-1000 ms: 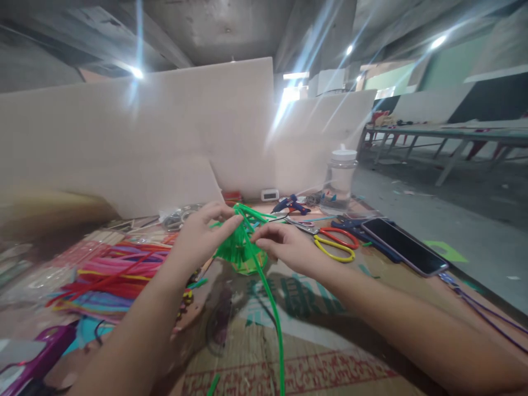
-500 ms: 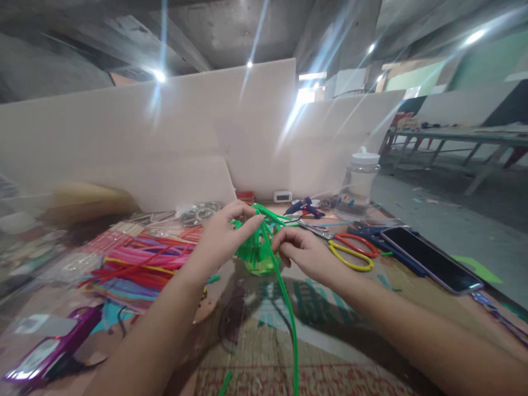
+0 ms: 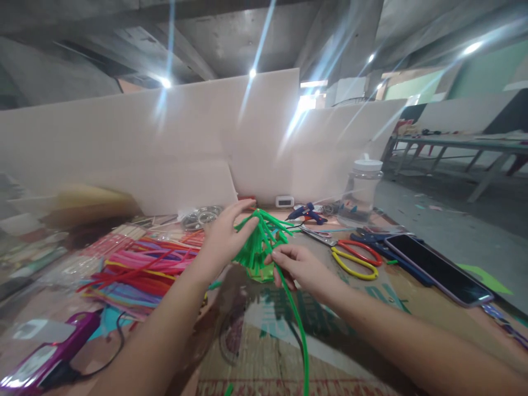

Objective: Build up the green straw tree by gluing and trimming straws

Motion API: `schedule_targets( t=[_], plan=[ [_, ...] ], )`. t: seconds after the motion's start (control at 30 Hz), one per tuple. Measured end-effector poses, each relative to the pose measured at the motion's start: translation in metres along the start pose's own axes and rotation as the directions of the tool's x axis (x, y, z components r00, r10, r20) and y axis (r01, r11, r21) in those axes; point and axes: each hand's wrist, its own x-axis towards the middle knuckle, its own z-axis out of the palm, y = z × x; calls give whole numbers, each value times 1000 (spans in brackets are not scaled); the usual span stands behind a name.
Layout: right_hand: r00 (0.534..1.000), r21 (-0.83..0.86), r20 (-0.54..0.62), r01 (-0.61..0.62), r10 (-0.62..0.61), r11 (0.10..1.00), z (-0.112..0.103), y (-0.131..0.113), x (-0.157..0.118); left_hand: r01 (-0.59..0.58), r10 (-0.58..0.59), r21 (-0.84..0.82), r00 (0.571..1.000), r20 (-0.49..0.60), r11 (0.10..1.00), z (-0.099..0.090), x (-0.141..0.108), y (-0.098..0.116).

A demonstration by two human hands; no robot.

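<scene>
A green structure of bundled pipe cleaners [image 3: 253, 247] stands at the middle of the table, its strands meeting at a peak. At its left side is my left hand [image 3: 226, 234], thumb and fingers apart, the thumb tip beside the top strands. My right hand [image 3: 291, 264] is at the lower right of the structure, its fingers pinched on a long green strand [image 3: 299, 316] that curves down toward the front edge of the view. Part of the structure's left side is hidden behind my left hand.
Colourful pipe cleaners [image 3: 148, 261] lie at left, near a purple device [image 3: 53, 352]. Scissors [image 3: 357, 258], a phone [image 3: 439, 269] and a clear bottle [image 3: 361, 190] are at right. Behind stand a blue glue gun [image 3: 305, 212], a small white clock [image 3: 284, 202] and white boards [image 3: 165, 148].
My left fingers have spread apart at the top of the structure. My right hand has moved slightly down along the green strand. The view has shifted a little.
</scene>
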Motion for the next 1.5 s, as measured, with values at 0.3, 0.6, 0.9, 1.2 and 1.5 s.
schedule_targets(
  t=[0.3,0.6,0.9,1.2,1.5],
  plan=[
    [994,-2,-105,10,-10,1000,7,5,-2,-15,13,40,998,54,999,10,-2,2],
    [993,-140,-100,-71,57,988,4,-14,-7,-15,15,38,1000,9,999,7,-3,11],
    [994,-20,-66,-88,87,996,8,-11,-6,-37,37,66,999,5,997,6,-5,11],
    [996,89,-72,-50,57,995,9,-1,-3,-52,50,59,998,46,997,2,-3,13],
    [996,105,-69,-43,50,994,8,4,1,-55,51,104,998,42,993,8,-8,19]
  ],
)
